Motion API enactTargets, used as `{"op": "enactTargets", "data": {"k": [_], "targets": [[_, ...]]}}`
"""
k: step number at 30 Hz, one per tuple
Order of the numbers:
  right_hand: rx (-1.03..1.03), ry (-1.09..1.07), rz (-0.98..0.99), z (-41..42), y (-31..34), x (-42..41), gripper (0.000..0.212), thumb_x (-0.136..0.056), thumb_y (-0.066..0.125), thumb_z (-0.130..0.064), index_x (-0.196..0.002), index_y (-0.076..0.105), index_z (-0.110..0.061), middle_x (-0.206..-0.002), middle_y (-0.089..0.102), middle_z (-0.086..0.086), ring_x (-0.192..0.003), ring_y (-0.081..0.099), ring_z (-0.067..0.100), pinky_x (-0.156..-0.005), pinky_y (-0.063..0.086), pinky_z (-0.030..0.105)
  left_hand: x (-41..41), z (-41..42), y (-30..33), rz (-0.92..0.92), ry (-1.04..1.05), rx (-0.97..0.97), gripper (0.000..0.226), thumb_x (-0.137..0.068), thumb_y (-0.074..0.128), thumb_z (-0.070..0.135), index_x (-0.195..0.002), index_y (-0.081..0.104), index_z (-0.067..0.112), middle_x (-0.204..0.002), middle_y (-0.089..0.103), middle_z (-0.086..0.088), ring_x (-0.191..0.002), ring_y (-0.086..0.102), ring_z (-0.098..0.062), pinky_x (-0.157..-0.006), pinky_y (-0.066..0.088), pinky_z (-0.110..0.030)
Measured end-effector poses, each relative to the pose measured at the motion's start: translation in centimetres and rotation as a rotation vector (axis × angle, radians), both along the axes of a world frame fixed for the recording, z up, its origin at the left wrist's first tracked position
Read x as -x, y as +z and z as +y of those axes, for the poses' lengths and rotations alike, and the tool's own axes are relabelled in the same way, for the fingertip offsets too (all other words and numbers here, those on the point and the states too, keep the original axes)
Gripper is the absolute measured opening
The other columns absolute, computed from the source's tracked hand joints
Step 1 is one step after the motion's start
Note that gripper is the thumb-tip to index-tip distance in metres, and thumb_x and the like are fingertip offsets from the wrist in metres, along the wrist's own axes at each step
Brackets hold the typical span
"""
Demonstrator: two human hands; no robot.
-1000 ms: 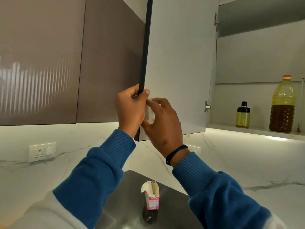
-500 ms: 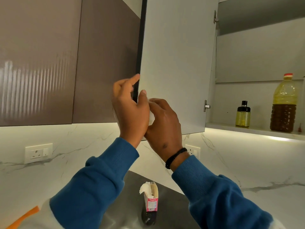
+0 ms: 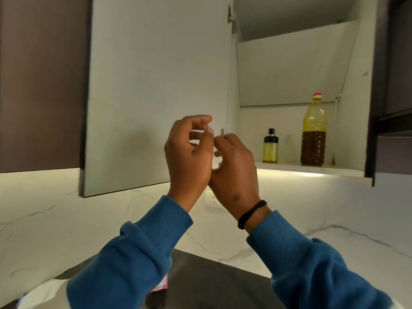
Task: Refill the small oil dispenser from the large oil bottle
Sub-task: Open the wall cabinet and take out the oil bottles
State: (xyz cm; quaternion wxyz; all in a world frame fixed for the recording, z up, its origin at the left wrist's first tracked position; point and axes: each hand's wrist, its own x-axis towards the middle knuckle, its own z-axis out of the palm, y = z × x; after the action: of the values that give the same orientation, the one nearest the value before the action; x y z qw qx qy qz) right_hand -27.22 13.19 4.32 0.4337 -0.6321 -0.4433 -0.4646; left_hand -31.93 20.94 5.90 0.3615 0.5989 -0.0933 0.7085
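- The left hand [image 3: 189,152] is raised before the open cabinet door [image 3: 156,85], a flat, smooth pale panel with a dark edge; its grip is loosely curled on nothing, fingers bent over the palm.
- The right hand [image 3: 234,168] sits just beside it, the two touching at the heels; its fingers are curled inward and mostly hidden behind its own back, so I cannot tell whether its grip holds anything. A braided black band [image 3: 252,214] circles that wrist.
- Both sleeves [image 3: 142,248] are blue ribbed knit.
- The small oil dispenser [image 3: 270,148], a squat clear bottle with a black cap and pale yellow contents, stands upright on the lit shelf [image 3: 312,170] inside the cabinet.
- The large oil bottle [image 3: 313,134], ribbed clear plastic with a red cap and dark amber oil low down, stands upright to its right, well apart.
- Below, white veined marble backs a dark, smooth counter [image 3: 211,282].
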Motion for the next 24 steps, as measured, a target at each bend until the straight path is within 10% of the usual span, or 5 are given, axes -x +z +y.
{"op": "enactTargets", "data": {"k": [17, 24], "targets": [[0.039, -0.126, 0.339, -12.8, -1.8, -22.1, 0.052, -0.087, 0.073, -0.037, -0.132, 0.058, -0.017, -0.126, 0.06, 0.001, -0.091, 0.063, 0.01, -0.072, 0.053, 0.016, -22.9, -8.8, -2.4, 0.419, -0.215, 0.11, 0.017, -0.093, 0.072, 0.018, -0.109, 0.072, 0.015, -0.112, 0.069, -0.002, -0.09, 0.064, -0.001, -0.069, 0.048, -0.003], [0.004, -0.15, 0.354, -12.8, 0.4, -28.0, 0.058, -0.087, 0.075, -0.029, -0.138, 0.051, -0.013, -0.129, 0.055, 0.005, -0.099, 0.057, 0.01, -0.075, 0.047, 0.01, -29.8, -5.8, 0.4, 0.494, -0.263, 0.183, 0.048, -0.087, 0.08, 0.027, -0.13, 0.059, 0.019, -0.123, 0.06, 0.001, -0.102, 0.058, -0.011, -0.071, 0.041, -0.013]]}}
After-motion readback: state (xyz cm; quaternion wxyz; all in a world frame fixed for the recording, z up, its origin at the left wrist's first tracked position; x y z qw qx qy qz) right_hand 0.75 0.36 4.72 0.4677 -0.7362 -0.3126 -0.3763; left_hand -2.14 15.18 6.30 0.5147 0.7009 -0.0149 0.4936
